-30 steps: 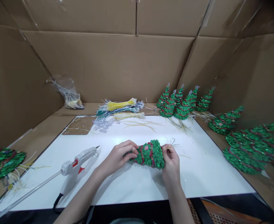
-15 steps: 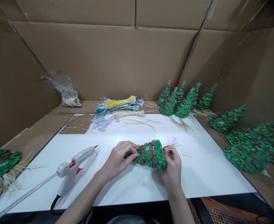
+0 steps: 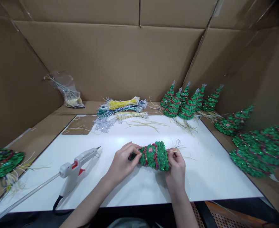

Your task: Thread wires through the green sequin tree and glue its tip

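Note:
A small green tinsel Christmas tree (image 3: 155, 156) with red garland and a pink ornament lies on its side between my hands, over the white tabletop. Its narrow end points left, its broad base right. My left hand (image 3: 126, 158) is closed around the narrow end; thumb and forefinger pinch near a small pale bit there. At the base, my right hand (image 3: 176, 163) is closed, its fingers pinching thin yellow wires beside the tree. Loose yellow and dark wire ends (image 3: 179, 145) fan out past the right fingers.
A white glue gun (image 3: 77, 164) with a long glue stick lies left. Wire bundles (image 3: 122, 106) and clear snowflake-like pieces (image 3: 104, 124) sit at the back. Several finished trees (image 3: 189, 107) stand back right; others lie along the right. A tree (image 3: 3, 163) lies far left, near a plastic bag (image 3: 69, 91).
Both hands keep their grip on the tree, with only a slight shift to the right. The whole view has moved a little; nothing else visibly differs.

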`<state>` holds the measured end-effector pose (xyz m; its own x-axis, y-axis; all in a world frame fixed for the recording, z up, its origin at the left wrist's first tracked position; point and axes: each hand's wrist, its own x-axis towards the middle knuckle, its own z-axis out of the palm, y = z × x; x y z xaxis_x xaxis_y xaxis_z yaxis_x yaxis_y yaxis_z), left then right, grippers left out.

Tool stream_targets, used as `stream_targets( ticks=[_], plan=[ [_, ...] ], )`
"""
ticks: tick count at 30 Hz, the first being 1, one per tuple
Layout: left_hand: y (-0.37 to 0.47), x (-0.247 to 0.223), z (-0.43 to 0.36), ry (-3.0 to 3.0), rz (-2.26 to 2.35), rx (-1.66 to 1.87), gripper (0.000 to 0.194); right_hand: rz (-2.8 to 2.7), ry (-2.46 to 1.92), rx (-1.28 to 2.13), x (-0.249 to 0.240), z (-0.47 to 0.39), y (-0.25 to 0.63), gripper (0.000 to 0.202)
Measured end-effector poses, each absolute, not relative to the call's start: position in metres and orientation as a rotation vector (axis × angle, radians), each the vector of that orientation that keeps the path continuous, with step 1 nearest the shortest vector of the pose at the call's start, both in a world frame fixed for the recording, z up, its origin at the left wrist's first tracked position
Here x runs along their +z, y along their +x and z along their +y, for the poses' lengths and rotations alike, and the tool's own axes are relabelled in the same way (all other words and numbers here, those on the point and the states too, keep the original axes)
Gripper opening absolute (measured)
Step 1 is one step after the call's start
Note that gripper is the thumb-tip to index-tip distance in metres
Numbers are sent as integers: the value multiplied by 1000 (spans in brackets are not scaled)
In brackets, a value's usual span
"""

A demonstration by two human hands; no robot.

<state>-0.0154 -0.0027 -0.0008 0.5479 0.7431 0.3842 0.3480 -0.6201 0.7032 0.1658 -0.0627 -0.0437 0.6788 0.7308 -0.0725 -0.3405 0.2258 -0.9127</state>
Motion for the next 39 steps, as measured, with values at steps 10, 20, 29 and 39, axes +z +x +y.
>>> stream_targets(
  ticks=[10, 20, 29, 39],
  plan=[
    [-19, 23, 13, 2468, 983, 714, 21, -429, -1083, 827, -43, -65, 168, 27],
    [-8, 4, 18, 2219, 867, 668, 29, -379, -1045, 853, -43, -63, 167, 29],
    [-7, 3, 20, 2214, 877, 735, 30, -278, -1001, 860, -45, -64, 169, 37],
    [-11, 0, 21, 2152, 885, 752, 34, -262, -984, 865, -45, -62, 169, 40]
  ],
)
